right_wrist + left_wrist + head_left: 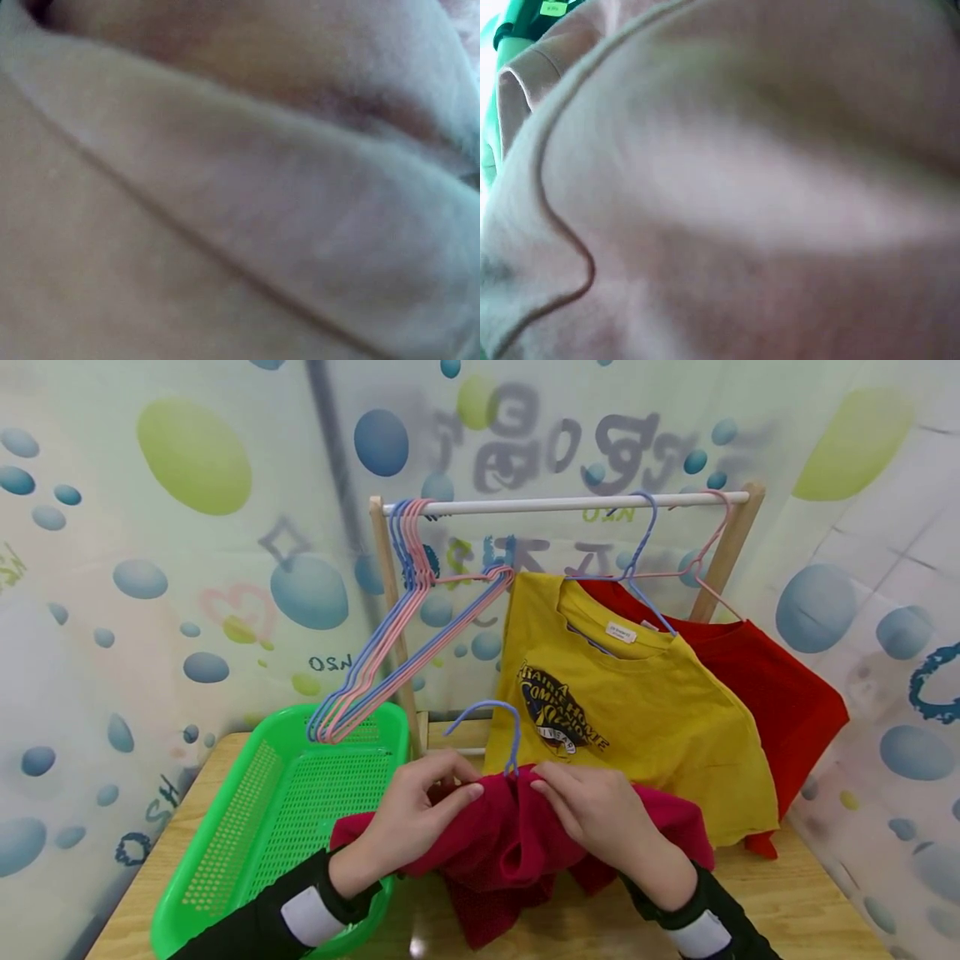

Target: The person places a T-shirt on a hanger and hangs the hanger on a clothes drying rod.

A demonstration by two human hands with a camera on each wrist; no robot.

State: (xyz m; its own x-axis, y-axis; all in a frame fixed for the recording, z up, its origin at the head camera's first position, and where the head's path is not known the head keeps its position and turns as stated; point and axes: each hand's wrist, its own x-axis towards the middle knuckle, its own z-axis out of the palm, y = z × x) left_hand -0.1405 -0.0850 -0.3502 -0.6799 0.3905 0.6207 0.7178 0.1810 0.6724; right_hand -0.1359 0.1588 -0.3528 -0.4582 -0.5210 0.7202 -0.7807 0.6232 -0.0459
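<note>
A dark red shirt hangs bunched between both hands in the head view, its lower folds over the table. A blue hanger stands up out of its neck; only the hook shows, the rest is hidden in the cloth. My left hand pinches the shirt's upper edge left of the hook, thumb in front. On the other side of the hook, my right hand grips the same edge, fingers curled over it. Close, blurred fabric fills the left wrist view, and similar fabric fills the right one.
Behind the hands stands a rack with a white rail. Several blue and pink hangers hang at its left end. A yellow T-shirt and a red shirt hang at the right. A green basket sits on the wooden table.
</note>
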